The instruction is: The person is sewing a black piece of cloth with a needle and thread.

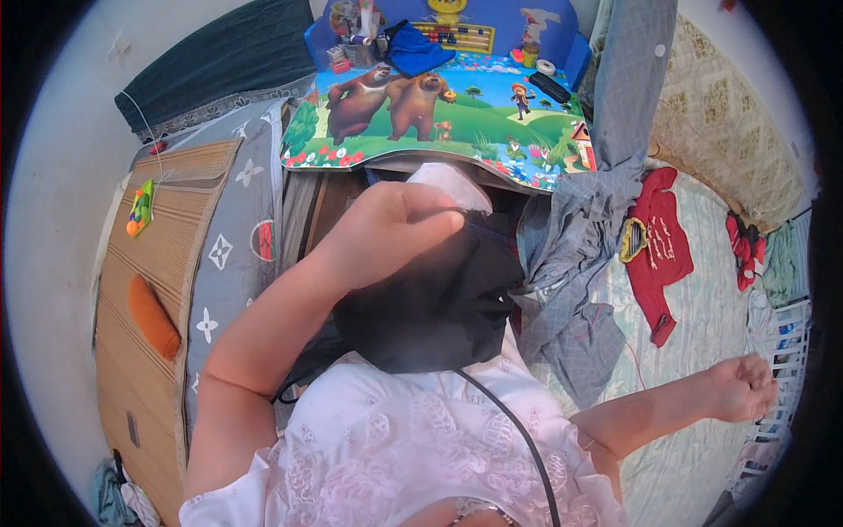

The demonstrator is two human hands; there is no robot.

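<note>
My left hand [402,227] pinches the frayed top edge of a black fabric piece [421,316] between thumb and finger. The fabric lies over my lap, with a thin blue line, perhaps thread, near the pinched edge. Out to the far right, my right hand [743,388] is raised with its fingers curled in. It is too blurred to tell whether something thin is between them. A grey checked cloth [566,237] hangs down just right of the black fabric.
Ahead stands a child's desk [435,141] with a cartoon top, bearing a blue cloth [418,51], an abacus [471,36] and a black case [550,87]. A red garment [658,244] lies on the bed [714,316]. An orange bolster [153,317] rests at left. A black cable [510,418] crosses my front.
</note>
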